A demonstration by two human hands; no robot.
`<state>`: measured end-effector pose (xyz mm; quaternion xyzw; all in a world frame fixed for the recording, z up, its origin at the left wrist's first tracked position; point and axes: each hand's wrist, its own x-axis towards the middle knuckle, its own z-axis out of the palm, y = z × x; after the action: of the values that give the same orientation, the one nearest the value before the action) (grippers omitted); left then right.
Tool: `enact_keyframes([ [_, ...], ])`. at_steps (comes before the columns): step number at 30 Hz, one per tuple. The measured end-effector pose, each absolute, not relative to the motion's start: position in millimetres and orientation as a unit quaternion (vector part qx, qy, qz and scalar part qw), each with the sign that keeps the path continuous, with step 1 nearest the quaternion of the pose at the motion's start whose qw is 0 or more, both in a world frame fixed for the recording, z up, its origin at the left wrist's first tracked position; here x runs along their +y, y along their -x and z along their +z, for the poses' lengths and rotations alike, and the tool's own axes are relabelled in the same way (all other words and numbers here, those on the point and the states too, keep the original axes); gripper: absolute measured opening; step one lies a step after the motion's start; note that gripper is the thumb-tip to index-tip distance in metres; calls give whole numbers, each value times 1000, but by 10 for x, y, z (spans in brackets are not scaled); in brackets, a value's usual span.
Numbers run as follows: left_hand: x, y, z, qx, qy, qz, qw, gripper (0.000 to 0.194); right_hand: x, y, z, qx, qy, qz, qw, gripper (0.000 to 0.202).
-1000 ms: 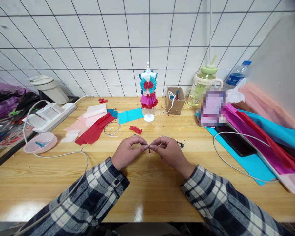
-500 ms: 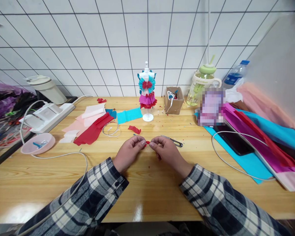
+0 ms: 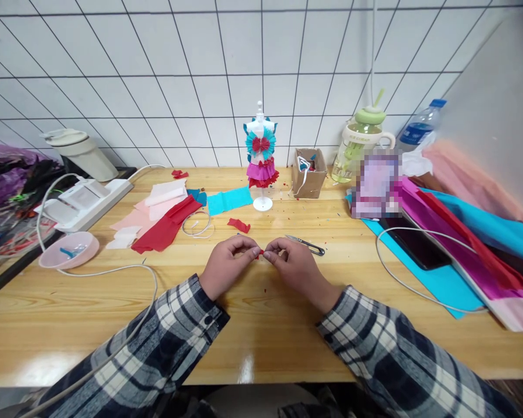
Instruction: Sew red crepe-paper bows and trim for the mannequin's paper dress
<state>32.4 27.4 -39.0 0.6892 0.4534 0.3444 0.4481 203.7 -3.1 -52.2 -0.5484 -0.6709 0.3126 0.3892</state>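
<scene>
Between my fingertips is a small piece of red crepe paper (image 3: 261, 253), mostly hidden by the fingers. My left hand (image 3: 230, 261) pinches its left end, and my right hand (image 3: 294, 267) pinches the right end. A pair of thread snips (image 3: 311, 246) lies just behind my right hand. Behind my left hand rests a loose red paper strip (image 3: 239, 225). Farther back stands a white miniature dress form (image 3: 262, 125) on a round base, wearing a turquoise ruffled top with a red bow and a magenta and red skirt.
Red, pink and white paper sheets (image 3: 168, 223), a turquoise strip (image 3: 230, 201) and coiled wire (image 3: 196, 225) lie left of centre. A pink bowl (image 3: 87, 251) and power strip (image 3: 91, 203) sit left. A small cardboard box (image 3: 309, 180), bottle (image 3: 361, 139) and phone (image 3: 418, 244) are right.
Both hands stay nearly in place, and less of the red paper shows between the fingertips. The whole view has shifted slightly.
</scene>
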Motion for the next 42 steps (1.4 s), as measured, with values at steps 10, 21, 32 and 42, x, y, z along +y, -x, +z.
enact_keyframes([
  [10,272,-372,-531,465,-531,392,590,27,-47,-2000,-515,-565,540,468,412,22],
  [21,221,-411,-471,508,-560,364,543,33,-10,-2032,-501,-519,566,472,434,20],
  [32,307,-313,-406,448,-704,348,427,22,-3,-2046,-515,-568,538,464,415,19],
  [42,301,-321,-526,471,-658,392,437,24,-18,-2015,-507,-528,534,538,383,29],
])
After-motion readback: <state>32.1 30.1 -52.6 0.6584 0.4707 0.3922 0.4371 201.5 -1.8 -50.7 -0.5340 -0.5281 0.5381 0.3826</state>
